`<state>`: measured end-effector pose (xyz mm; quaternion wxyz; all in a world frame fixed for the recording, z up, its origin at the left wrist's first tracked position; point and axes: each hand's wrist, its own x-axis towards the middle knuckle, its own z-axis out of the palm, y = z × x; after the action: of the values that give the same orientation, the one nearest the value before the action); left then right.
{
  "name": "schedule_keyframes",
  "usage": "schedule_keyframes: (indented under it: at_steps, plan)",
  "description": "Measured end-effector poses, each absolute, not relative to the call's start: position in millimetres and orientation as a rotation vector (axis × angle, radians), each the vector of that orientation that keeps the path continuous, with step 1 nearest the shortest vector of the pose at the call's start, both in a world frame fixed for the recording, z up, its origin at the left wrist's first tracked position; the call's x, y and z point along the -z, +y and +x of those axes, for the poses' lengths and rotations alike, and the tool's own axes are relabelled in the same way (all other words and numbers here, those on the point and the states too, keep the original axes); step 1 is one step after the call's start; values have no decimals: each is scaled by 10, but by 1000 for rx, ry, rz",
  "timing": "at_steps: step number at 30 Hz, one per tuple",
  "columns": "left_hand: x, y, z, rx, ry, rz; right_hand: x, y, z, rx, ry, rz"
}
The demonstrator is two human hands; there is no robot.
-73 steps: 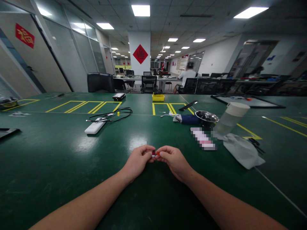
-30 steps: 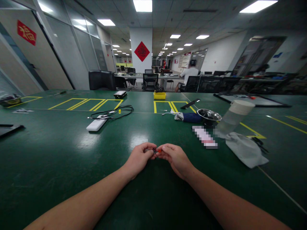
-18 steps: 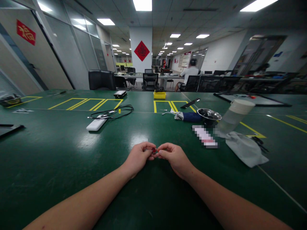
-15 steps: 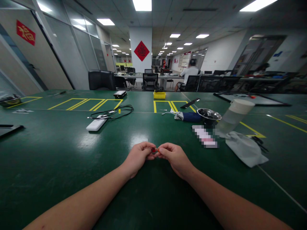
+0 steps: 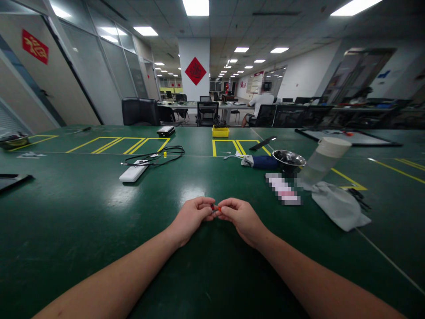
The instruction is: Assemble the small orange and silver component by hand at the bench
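Note:
My left hand [image 5: 191, 218] and my right hand [image 5: 241, 218] meet fingertip to fingertip low over the green table [image 5: 83, 208]. Between them they pinch a tiny red part [image 5: 213, 207] and a tiny orange part [image 5: 219, 208], pressed close together. Most of both pieces is hidden by my fingers, so their shape is unclear. Both forearms rest on the table and reach in from the near edge.
A white power bank [image 5: 133, 171] with a black cable [image 5: 159, 156] lies at the left. At the right are a steel bowl [image 5: 288, 159], a plastic jar [image 5: 322, 160], a grey cloth [image 5: 338, 204] and a blue pouch [image 5: 264, 162]. A person sits far behind.
My fingers have shifted slightly around the small parts. The hands stay in the same spot on the table, and the view has tilted a little.

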<state>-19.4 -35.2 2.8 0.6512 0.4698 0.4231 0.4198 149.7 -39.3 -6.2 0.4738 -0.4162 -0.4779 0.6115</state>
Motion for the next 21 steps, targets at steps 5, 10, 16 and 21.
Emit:
schedule_keyframes:
  at_steps: [5,10,16,21]
  plan:
    - [-25,-359,-182,-921,943,1163,86,-405,1504,-1434,-1271,-1005]
    - [-21,-363,-196,-911,1079,1339,78,-418,1493,-1359,-1357,-962]
    - [23,-346,-197,-948,1095,1592,98,-394,1505,-1239,-1448,-961]
    - [94,-329,-200,-1036,1071,1743,130,-381,1520,-1155,-1509,-940]
